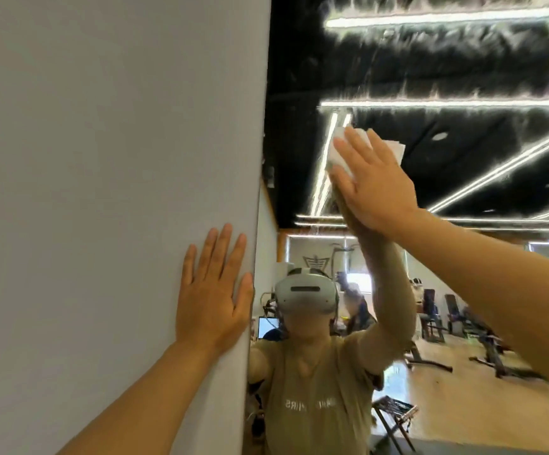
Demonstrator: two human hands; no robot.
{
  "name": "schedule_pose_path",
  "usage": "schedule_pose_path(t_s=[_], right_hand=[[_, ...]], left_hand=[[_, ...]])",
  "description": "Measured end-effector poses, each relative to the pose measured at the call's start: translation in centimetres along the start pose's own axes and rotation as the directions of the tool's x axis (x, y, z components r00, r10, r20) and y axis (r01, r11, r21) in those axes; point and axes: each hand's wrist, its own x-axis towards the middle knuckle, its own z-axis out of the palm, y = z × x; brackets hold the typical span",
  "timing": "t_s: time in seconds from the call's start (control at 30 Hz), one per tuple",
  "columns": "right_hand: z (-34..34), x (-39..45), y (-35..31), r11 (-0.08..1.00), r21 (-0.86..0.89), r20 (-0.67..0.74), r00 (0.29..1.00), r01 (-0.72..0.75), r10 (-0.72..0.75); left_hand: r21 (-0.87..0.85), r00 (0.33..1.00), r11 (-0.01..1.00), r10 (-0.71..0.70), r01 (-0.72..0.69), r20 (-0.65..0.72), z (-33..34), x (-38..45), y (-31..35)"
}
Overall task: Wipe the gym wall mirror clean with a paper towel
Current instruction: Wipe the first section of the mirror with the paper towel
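The wall mirror [463,77] fills the right half of the view and reflects a dark ceiling with light strips and the gym floor. My right hand [374,182] is raised high, fingers straight, pressing a folded white paper towel [343,152] flat against the glass near the mirror's left side. The towel's edges show above and to the left of my fingers. My left hand [214,290] rests flat, fingers spread, on the white wall [102,159] right beside the mirror's left edge.
The mirror shows my own reflection in a headset and a tan shirt [315,399], with gym benches and machines [496,353] on a wooden floor behind. The wall's corner edge runs top to bottom between wall and mirror.
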Motion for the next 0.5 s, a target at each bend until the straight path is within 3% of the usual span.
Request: schedule_pose_path(t_s=[0.07, 0.2, 0.33, 0.5], right_hand=[[0.0, -0.2, -0.3, 1.000, 0.001, -0.028, 1.000, -0.002, 0.002], [1.7, -7.1, -3.0, 0.986, 0.020, 0.020, 0.986, 0.166, -0.166], [3.2, -15.2, -3.7, 0.935, 0.068, 0.051, 0.934, 0.349, -0.353], [3.2, -17.0, -2.2, 0.852, -0.056, 0.078, 0.853, 0.521, -0.517]], left_hand=[[-0.006, 1.000, 1.000, -0.001, 0.001, -0.006, 0.1, 0.0, 0.0], [-0.030, 1.000, 1.000, 0.001, -0.001, -0.030, 0.2, -0.1, -0.1], [-0.038, 0.999, 0.999, 0.002, -0.004, -0.046, 0.4, -0.3, -0.2], [-0.025, 0.999, 0.999, 0.037, -0.038, -0.035, 0.4, -0.6, -0.4]])
